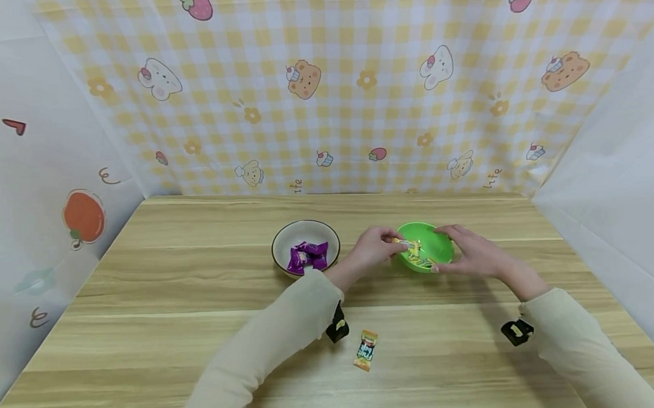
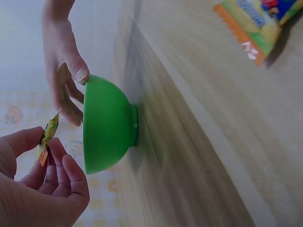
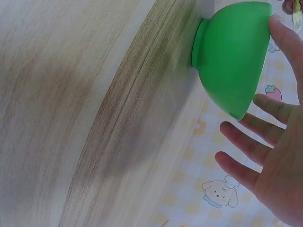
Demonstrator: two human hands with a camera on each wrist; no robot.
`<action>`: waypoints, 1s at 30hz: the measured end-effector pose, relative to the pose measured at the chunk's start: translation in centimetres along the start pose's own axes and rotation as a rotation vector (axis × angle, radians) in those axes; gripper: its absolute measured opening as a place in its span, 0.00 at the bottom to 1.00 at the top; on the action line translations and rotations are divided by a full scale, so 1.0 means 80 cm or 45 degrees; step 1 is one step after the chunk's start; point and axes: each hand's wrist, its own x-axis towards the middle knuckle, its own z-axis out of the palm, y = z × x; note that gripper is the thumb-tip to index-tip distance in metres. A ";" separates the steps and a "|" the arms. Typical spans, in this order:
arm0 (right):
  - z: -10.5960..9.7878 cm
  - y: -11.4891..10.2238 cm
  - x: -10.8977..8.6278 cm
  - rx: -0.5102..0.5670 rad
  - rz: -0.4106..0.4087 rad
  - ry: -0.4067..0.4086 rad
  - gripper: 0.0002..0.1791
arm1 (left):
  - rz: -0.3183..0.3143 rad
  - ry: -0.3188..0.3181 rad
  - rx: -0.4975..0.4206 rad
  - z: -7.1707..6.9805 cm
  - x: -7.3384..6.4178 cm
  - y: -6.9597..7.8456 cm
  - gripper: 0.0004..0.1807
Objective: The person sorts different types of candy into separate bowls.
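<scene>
Head view: the left hand (image 1: 374, 246) pinches a yellow candy (image 1: 407, 245) over the rim of the green bowl (image 1: 437, 239), fingers clamped on its wrapper. The right hand (image 1: 474, 252) steadies the bowl's right side with fingers spread. At least one more yellow piece seems to lie inside the bowl. Left of the bowl, a white bowl (image 1: 279, 242) holds purple candies (image 1: 307, 256). One loose candy (image 1: 365, 350) lies on the counter (image 1: 145, 309) nearer the person, so the sorting looks nearly done; its print is too small to read.

Left wrist view: the candy (image 2: 47, 137) sits between thumb and fingers (image 2: 54, 156) beside the bowl (image 2: 106, 125).

Right wrist view: straight fingers (image 3: 246, 146) touch the bowl (image 3: 232, 52).
</scene>
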 end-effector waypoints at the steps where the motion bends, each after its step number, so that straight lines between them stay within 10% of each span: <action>1: 0.000 0.000 0.000 -0.001 0.001 0.000 0.46 | 0.004 0.011 0.008 0.001 0.002 0.000 0.07; 20: -0.001 -0.002 0.000 0.002 0.015 -0.025 0.46 | 0.030 0.138 0.253 0.026 0.024 0.023 0.06; 30: -0.001 -0.001 -0.001 0.010 0.000 -0.017 0.46 | 0.037 0.069 0.274 0.032 0.014 0.023 0.08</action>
